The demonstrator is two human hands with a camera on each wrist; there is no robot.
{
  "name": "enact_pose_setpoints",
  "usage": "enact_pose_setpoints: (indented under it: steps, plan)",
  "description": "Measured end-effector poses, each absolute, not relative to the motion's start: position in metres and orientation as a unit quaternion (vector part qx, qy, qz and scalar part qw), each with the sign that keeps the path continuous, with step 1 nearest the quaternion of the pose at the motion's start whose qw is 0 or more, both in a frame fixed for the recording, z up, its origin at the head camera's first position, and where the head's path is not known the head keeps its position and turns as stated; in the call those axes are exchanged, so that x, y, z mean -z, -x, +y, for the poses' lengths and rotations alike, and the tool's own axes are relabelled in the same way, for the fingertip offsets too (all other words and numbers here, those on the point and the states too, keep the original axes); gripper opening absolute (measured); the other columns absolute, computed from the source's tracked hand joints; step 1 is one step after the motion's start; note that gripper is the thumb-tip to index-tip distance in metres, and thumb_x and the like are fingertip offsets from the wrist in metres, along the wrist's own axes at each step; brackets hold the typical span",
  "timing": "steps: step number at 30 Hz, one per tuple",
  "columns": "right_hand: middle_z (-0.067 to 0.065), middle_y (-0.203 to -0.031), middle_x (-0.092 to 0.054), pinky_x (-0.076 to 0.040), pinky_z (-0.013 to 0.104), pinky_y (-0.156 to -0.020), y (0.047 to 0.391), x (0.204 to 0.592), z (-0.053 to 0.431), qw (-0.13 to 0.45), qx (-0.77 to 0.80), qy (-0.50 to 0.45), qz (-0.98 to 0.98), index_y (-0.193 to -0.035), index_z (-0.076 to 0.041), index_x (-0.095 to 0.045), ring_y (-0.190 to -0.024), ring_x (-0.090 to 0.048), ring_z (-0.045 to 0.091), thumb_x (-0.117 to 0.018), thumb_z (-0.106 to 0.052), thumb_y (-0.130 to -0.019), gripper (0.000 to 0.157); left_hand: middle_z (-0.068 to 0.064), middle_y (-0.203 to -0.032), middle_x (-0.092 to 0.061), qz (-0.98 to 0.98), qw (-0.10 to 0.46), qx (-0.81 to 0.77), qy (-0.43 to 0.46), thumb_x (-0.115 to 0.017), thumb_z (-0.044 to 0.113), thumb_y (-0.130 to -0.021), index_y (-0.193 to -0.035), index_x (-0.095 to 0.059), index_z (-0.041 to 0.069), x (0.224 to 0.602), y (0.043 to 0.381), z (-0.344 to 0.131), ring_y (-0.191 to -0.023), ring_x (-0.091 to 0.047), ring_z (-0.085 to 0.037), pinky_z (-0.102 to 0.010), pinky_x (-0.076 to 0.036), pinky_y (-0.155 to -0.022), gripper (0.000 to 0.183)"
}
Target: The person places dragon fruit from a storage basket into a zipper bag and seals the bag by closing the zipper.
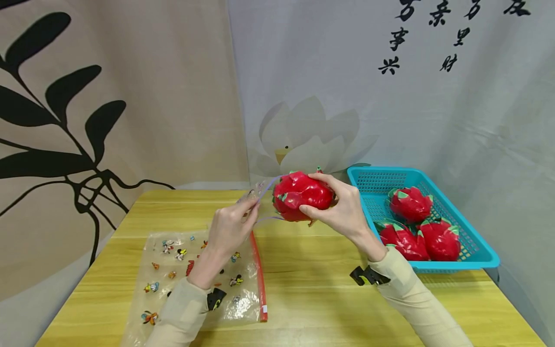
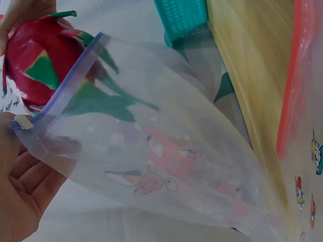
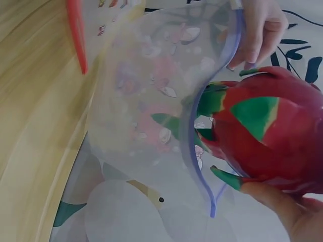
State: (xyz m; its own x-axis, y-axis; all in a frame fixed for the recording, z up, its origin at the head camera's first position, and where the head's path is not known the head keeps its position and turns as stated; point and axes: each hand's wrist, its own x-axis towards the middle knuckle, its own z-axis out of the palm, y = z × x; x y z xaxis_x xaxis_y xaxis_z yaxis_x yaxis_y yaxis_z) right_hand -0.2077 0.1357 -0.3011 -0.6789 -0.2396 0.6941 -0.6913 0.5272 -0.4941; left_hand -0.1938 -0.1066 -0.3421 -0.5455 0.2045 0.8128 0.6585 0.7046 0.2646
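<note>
My right hand [image 1: 344, 207] grips a red dragon fruit [image 1: 299, 195] with green-tipped scales, thumb on the near side and fingers over the top. My left hand [image 1: 227, 236] pinches the slider corner of a clear zip bag [image 2: 151, 156] with a purple zip edge and printed cartoon figures. In both wrist views the bag's mouth gapes, and the fruit's leafy end reaches into it; most of the fruit's body is still outside. The white slider [image 2: 23, 122] shows beside the left thumb. Fruit and bag mouth are held up above the wooden table [image 1: 312, 299].
A second clear bag [image 1: 247, 301] with a red zip edge and cartoon prints lies flat on the left of the table, partly under my left arm. At the right stands a blue basket [image 1: 470, 231] with several dragon fruits [image 1: 411, 205] inside. A printed curtain [image 1: 303, 58] hangs behind.
</note>
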Motion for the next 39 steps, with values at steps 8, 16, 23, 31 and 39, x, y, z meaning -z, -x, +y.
enact_pose_setpoints:
  steps: [8,16,23,31,39]
  plan:
    - [0.005,-0.107,-0.067,-0.058,0.031,-0.066,0.206,0.300,0.131,0.288,-0.404,-0.256,-0.830,-0.118,-0.020,-0.060,-0.087,-0.065,0.018,-0.082,-0.029,-0.065,0.058,-0.018,-0.084,-0.071,-0.830,0.396,0.291,0.264,-0.065,0.003,-0.082,-0.094,-0.069,-0.003,0.342,0.194,-0.106,-0.063,-0.069,-0.019,-0.004,-0.039,-0.041,0.015]
    - [0.005,-0.110,-0.066,-0.058,0.032,-0.070,0.207,0.307,0.126,0.280,-0.396,-0.284,-0.827,-0.119,-0.018,-0.059,-0.093,-0.064,0.020,-0.083,-0.028,-0.065,0.060,-0.017,-0.084,-0.071,-0.832,0.395,0.306,0.242,-0.063,0.005,-0.083,-0.094,-0.070,-0.002,0.335,0.193,-0.102,-0.064,-0.070,-0.019,-0.012,-0.050,-0.049,0.014]
    - [0.009,-0.117,-0.063,-0.057,0.034,-0.074,0.207,0.314,0.123,0.289,-0.351,-0.373,-0.809,-0.118,-0.012,-0.058,-0.101,-0.063,0.024,-0.084,-0.027,-0.062,0.063,-0.017,-0.081,-0.071,-0.828,0.402,0.319,0.227,-0.062,0.005,-0.084,-0.090,-0.070,-0.003,0.330,0.194,-0.099,-0.064,-0.070,-0.019,-0.019,-0.054,-0.053,0.013]
    - [0.013,-0.119,-0.060,-0.057,0.035,-0.074,0.205,0.322,0.124,0.302,-0.307,-0.409,-0.804,-0.117,-0.013,-0.059,-0.105,-0.061,0.028,-0.084,-0.030,-0.059,0.066,-0.016,-0.077,-0.071,-0.826,0.415,0.322,0.205,-0.061,0.005,-0.085,-0.087,-0.071,-0.004,0.329,0.196,-0.099,-0.061,-0.069,-0.020,-0.022,-0.054,-0.050,0.013]
    - [0.012,-0.120,-0.058,-0.057,0.033,-0.074,0.205,0.327,0.126,0.298,-0.292,-0.446,-0.792,-0.118,-0.013,-0.057,-0.105,-0.060,0.026,-0.086,-0.029,-0.058,0.068,-0.016,-0.075,-0.071,-0.819,0.434,0.320,0.197,-0.062,0.007,-0.085,-0.087,-0.071,-0.004,0.329,0.199,-0.101,-0.060,-0.068,-0.020,-0.024,-0.053,-0.048,0.014]
